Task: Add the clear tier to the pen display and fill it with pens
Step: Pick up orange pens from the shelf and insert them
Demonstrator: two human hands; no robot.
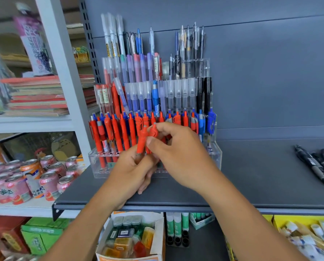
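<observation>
Hands (132, 166) (181, 153) holding red pens (141, 142) screen clear tier (215, 155).

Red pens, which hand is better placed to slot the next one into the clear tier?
The right hand: it pinches one pen near the tier; the left hand grips the rest.

Illumination is bright, even and diffuse, casting only faint soft shadows on the grey shelf (261, 166); wide-angle bending shows at the frame edges, the drink cans (31, 176) and stacked notebooks (36, 97) at left are blurred, while the pen display (216, 153) at centre reads moderately sharp.
</observation>
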